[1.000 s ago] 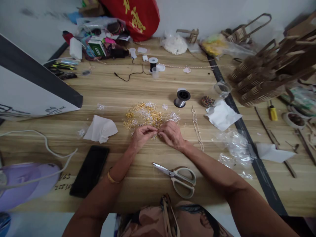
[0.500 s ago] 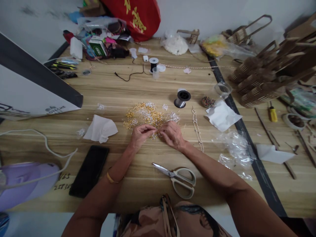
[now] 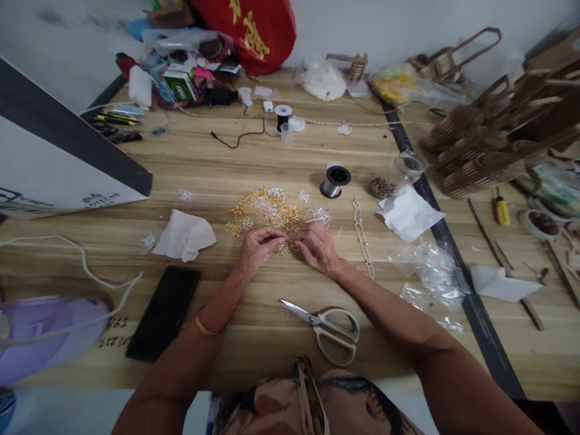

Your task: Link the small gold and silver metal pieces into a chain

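Note:
My left hand is pinched at the near edge of a pile of small gold and silver jewelry findings. Thumb and forefinger meet on something too small to make out. Facing it, my right hand is closed too, its fingertips close to the left ones; whatever it grips is hidden. Silver pins lie just beyond the right knuckles. To the right a beaded chain rests on the wood. Scissors with pale handles lie partly open nearer my body.
A wire spool stands behind the pile, with a clear jar of beads beyond it to the right. Left are a white paper and a black phone. Plastic bags and woven brown baskets occupy the right side.
Both hands stay over the pile in nearly the same pinched pose. The fingertips have shifted very slightly; no other thing has visibly moved.

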Motion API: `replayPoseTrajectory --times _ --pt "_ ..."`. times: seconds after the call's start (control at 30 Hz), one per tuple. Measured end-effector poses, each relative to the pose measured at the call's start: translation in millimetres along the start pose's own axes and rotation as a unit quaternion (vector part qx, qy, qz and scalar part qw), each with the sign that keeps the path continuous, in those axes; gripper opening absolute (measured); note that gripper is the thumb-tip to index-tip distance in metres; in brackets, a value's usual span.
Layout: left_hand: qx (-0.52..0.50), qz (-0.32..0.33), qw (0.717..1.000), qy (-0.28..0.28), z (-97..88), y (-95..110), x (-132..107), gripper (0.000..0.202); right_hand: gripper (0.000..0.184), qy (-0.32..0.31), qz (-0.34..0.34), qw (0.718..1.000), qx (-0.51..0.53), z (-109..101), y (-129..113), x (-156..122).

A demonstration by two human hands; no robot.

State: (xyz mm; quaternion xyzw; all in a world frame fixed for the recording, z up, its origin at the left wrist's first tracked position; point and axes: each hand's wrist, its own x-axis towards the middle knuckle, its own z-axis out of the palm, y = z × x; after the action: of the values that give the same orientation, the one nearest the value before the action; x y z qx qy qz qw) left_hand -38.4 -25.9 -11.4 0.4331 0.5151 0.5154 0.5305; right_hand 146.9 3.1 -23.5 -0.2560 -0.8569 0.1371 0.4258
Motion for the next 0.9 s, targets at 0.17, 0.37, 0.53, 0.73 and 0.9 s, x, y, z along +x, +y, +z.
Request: replayPoseTrajectory --times 0.17,0.37,0.53,0.73,0.9 --pt "0.004 0.000 1.000 0.003 0.7 0.9 -0.2 0.018 0.010 -0.005 -0.006 1.000 -0.004 0.0 0.5 0.0" --pt "0.003 0.007 1.000 -0.005 1.2 0.3 -0.4 0.016 0.008 0.003 -0.012 1.000 -0.011 0.1 0.4 0.3" --pt "0.013 0.003 1.000 -0.008 0.7 -0.7 -0.6 0.016 0.008 0.002 -0.013 1.000 -0.005 0.0 -0.4 0.5" --pt "0.016 0.005 1.000 -0.009 1.1 -0.5 -0.3 0.017 0.007 0.006 -0.026 1.000 -0.007 0.3 0.1 0.4" --pt "0.024 0.012 1.000 -0.015 0.9 -0.9 0.4 0.019 0.008 0.006 -0.032 0.999 -0.008 -0.1 0.0 0.7"
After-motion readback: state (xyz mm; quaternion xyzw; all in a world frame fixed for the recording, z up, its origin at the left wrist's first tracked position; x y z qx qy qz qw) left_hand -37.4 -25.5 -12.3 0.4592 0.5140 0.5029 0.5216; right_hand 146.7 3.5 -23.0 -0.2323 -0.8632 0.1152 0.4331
